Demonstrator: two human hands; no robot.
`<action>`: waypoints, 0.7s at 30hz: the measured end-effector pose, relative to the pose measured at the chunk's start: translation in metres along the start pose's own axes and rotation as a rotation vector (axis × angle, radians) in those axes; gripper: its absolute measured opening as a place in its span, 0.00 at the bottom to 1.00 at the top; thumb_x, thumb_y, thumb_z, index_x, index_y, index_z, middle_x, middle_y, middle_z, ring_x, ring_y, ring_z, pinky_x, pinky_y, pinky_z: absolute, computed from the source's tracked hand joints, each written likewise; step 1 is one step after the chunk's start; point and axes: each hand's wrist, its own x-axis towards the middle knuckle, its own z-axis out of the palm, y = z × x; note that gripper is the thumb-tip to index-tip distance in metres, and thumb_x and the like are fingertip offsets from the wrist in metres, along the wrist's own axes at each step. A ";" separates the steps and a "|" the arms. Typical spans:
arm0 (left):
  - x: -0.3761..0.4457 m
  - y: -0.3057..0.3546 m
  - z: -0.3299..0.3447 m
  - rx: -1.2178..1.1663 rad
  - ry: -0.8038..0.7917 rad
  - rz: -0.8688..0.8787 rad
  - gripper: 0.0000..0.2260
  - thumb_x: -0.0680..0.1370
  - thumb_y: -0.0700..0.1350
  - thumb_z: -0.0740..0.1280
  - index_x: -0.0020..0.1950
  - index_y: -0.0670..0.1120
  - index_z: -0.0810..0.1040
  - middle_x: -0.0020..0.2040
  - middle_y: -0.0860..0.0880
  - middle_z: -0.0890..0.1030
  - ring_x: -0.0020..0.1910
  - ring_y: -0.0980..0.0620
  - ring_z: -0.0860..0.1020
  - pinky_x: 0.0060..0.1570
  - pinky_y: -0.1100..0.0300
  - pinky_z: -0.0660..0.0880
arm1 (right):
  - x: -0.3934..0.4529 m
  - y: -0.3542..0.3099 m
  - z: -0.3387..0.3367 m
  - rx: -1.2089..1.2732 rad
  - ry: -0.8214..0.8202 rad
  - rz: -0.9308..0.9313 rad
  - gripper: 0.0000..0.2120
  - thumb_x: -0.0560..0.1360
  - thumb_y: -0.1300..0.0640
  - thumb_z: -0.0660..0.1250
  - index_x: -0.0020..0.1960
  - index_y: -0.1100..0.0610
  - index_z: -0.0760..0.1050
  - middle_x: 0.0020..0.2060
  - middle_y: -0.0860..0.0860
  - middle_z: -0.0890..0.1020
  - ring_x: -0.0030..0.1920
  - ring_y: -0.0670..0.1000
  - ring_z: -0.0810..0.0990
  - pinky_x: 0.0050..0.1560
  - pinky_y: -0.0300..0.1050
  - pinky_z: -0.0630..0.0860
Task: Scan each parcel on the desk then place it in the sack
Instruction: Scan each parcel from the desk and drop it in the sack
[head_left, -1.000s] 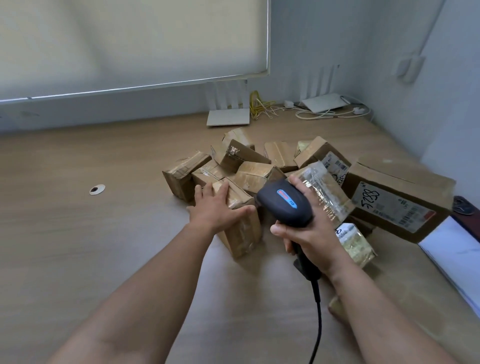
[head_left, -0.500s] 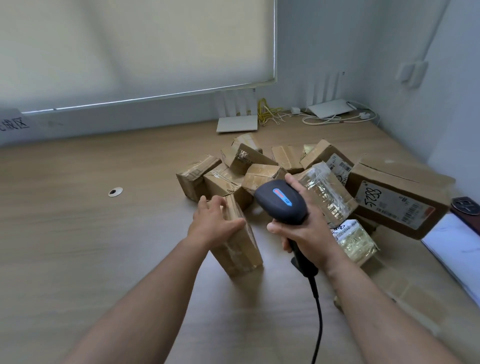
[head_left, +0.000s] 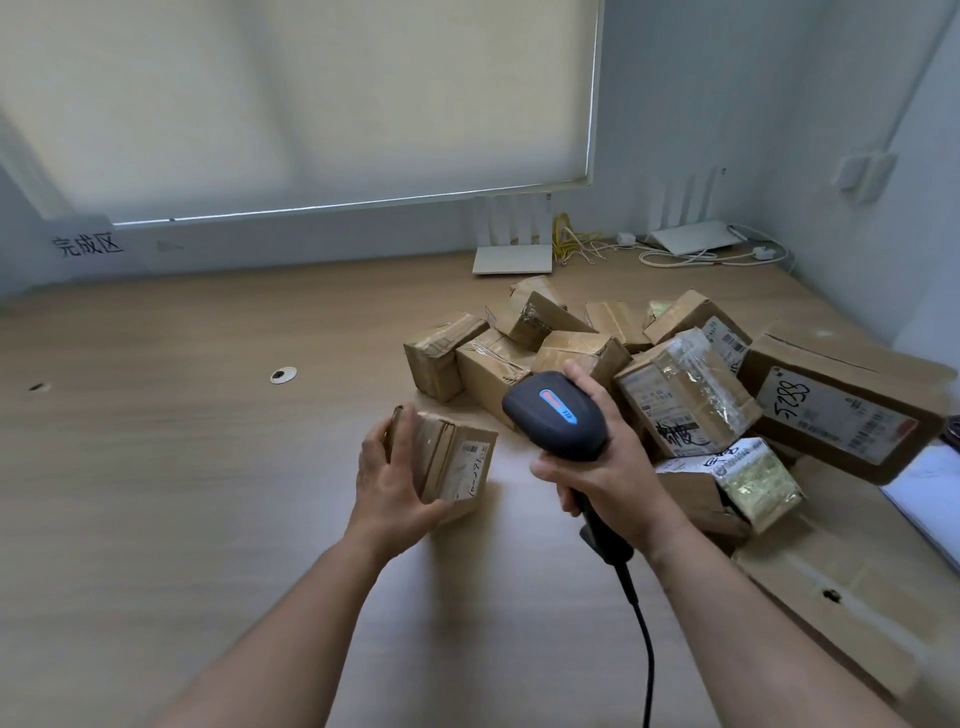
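My left hand (head_left: 389, 478) grips a small brown cardboard parcel (head_left: 452, 460), lifted off the wooden desk (head_left: 208, 467) with its white label turned to the right. My right hand (head_left: 602, 467) holds a black barcode scanner (head_left: 558, 413) by its handle, its head just right of the parcel and its cable (head_left: 641, 639) trailing toward me. Behind the scanner lies a pile of several brown parcels (head_left: 571, 348), one wrapped in clear tape (head_left: 685, 395). No sack is in view.
A large labelled box (head_left: 841, 400) sits at the right, with a flat cardboard sheet (head_left: 852, 597) in front of it. Two white routers (head_left: 511, 257) and loose cables (head_left: 711, 254) line the back wall. A cable hole (head_left: 283, 374) lies at mid-left of the desk.
My left hand has pulled the small parcel out of the pile toward the left and turned it so its label faces the scanner. The scanner has stayed nearly in place.
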 end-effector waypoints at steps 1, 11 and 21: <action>-0.008 -0.008 0.000 0.021 0.026 -0.019 0.52 0.57 0.61 0.65 0.77 0.59 0.43 0.72 0.52 0.50 0.73 0.49 0.53 0.73 0.51 0.59 | 0.000 0.000 0.004 -0.002 -0.003 0.008 0.45 0.68 0.76 0.72 0.73 0.42 0.61 0.52 0.58 0.77 0.24 0.55 0.70 0.23 0.43 0.71; -0.055 -0.065 0.008 0.203 -0.047 -0.264 0.49 0.67 0.59 0.73 0.77 0.58 0.42 0.73 0.47 0.51 0.73 0.46 0.58 0.67 0.55 0.63 | -0.003 0.013 0.042 0.007 -0.044 0.033 0.44 0.63 0.69 0.75 0.68 0.35 0.65 0.46 0.58 0.79 0.24 0.55 0.69 0.24 0.42 0.71; -0.012 -0.060 -0.021 -0.087 -0.039 -0.338 0.36 0.63 0.49 0.75 0.71 0.55 0.69 0.63 0.45 0.67 0.54 0.49 0.73 0.58 0.57 0.72 | -0.002 0.015 0.043 -0.022 -0.067 0.074 0.46 0.65 0.71 0.76 0.72 0.38 0.64 0.44 0.57 0.80 0.24 0.55 0.70 0.24 0.44 0.71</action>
